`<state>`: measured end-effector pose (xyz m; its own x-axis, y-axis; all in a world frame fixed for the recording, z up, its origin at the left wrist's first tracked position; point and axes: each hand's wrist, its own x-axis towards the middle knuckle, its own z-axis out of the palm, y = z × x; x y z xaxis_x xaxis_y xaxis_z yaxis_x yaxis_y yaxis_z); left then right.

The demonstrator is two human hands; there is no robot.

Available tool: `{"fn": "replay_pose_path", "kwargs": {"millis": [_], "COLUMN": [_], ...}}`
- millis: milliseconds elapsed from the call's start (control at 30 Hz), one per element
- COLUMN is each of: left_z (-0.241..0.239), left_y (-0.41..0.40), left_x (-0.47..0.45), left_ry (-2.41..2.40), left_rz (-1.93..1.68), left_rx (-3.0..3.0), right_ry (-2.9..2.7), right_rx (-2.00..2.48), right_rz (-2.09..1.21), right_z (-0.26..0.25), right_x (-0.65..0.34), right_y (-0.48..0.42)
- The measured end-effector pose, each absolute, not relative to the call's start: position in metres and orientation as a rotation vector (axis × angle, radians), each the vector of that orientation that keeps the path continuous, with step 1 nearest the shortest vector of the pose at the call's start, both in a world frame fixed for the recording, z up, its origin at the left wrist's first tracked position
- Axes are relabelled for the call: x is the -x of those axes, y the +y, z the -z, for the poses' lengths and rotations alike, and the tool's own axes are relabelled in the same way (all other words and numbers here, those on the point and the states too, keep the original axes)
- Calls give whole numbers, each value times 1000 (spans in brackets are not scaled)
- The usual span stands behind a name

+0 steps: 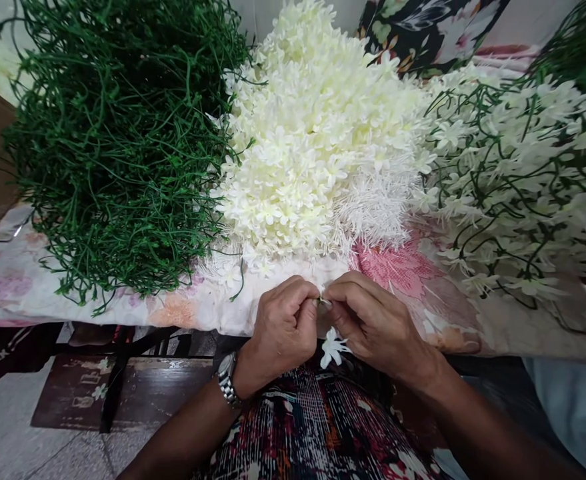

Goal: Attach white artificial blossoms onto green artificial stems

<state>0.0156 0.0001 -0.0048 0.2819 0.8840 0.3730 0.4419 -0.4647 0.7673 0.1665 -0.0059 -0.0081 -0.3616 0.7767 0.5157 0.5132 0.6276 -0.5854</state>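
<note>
My left hand (pixel 283 327), a metal watch on its wrist, and my right hand (pixel 373 323) meet fingertip to fingertip at the table's near edge. Both pinch a thin green stem (pixel 321 301) between thumb and fingers. A small white artificial flower (pixel 333 348) hangs below, between the two hands, on that stem. Just beyond the hands lies a heap of loose cream-white flowers (pixel 317 140).
A big tangle of bare green stems (pixel 117 147) fills the left of the flowered tablecloth (pixel 403 267). Stems fitted with white flowers (pixel 517 180) are piled at the right. Patterned fabric covers my lap (pixel 317 427); a tiled floor (pixel 13 433) shows lower left.
</note>
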Motion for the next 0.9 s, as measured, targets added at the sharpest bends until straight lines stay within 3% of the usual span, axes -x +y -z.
{"fn": "replay_pose_path", "kwargs": {"millis": [233, 900], "left_z": [-2, -4], "left_y": [2, 2], "left_x": [-7, -7], "left_ry": [1073, 1062], "left_rz": [-1057, -1013], "left_rx": [-1596, -1585], "right_ry": [-1928, -2134], "right_rx": [1032, 948], "right_rz": [-552, -185], "right_z": [-14, -7], "right_x": [-179, -168], "right_y": [-10, -6]}}
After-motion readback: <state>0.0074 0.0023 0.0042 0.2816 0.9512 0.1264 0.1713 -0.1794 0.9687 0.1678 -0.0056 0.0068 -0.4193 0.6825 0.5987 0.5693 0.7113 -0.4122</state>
